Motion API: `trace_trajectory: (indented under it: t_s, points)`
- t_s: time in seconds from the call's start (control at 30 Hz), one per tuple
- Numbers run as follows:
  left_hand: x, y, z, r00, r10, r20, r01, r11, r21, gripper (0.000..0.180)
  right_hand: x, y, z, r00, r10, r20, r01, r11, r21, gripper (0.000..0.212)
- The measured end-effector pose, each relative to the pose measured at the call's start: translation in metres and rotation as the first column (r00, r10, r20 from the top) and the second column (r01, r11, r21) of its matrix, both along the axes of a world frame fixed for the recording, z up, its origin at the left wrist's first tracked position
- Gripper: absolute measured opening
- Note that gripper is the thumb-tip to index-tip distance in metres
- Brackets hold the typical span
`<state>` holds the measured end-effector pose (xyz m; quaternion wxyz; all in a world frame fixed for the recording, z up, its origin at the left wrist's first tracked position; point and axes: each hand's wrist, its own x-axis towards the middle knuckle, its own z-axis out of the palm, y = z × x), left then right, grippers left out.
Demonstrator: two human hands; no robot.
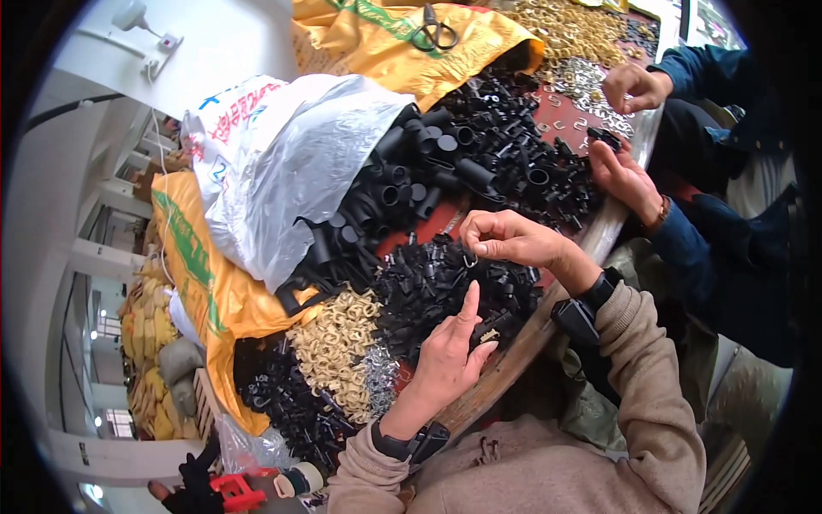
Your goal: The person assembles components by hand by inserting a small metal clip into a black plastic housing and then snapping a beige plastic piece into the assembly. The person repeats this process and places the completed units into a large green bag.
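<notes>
My left hand [445,351] is over the heap of small black plastic parts [419,287], its index finger stretched out and thumb apart. A small gold-coloured piece [489,336] shows at its thumb, seemingly held by the curled fingers, which are mostly hidden. Farther up, my right hand [518,240] is pinched, thumb against bent index finger. From that pinch hangs a thin silvery metal clip [470,259], too small to make out fully. Left of my left hand lie a pile of beige ring-shaped parts [338,347] and a smaller pile of silvery metal bits [379,377].
Larger black tubes [475,176] spill from a white plastic sack [282,171]. Scissors [435,34] lie on a yellow sack [385,60]. A co-worker's hands [629,167] work at the right, near scattered silvery U-shaped clips [591,94]. The table's wooden edge [505,373] runs beside my arms.
</notes>
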<state>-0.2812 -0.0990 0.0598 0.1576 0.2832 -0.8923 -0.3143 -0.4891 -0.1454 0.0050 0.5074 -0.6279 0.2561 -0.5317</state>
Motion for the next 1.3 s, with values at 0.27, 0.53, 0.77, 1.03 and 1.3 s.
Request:
trace_trajectory:
  t_s: [0.27, 0.53, 0.77, 1.03, 1.3]
  points:
    - [-0.002, -0.011, -0.004, 0.980, 0.094, 0.176, -0.062, 0.982, -0.178, 0.083, 0.013, -0.017, 0.003, 0.998, 0.033, -0.059, -0.032, 0.999, 0.009, 0.017]
    - [-0.008, -0.011, -0.004, 0.951, 0.137, 0.277, -0.099, 0.984, -0.147, 0.080, 0.007, -0.019, -0.006, 0.988, -0.030, -0.150, 0.015, 0.995, -0.101, 0.013]
    - [-0.015, -0.008, -0.003, 0.981, 0.037, 0.192, -0.015, 0.993, -0.118, 0.079, -0.015, -0.010, 0.008, 0.940, -0.132, -0.314, 0.051, 0.966, -0.253, 0.007]
    - [-0.003, 0.003, -0.012, 0.990, 0.036, 0.135, -0.049, 0.994, 0.096, 0.070, -0.147, 0.030, 0.063, 0.754, -0.424, -0.502, 0.253, 0.892, -0.374, 0.007]
    - [0.007, 0.013, -0.024, 0.986, 0.051, 0.161, -0.082, 0.978, 0.190, 0.071, -0.214, 0.043, 0.068, 0.480, -0.532, -0.698, 0.289, 0.847, -0.447, 0.008]
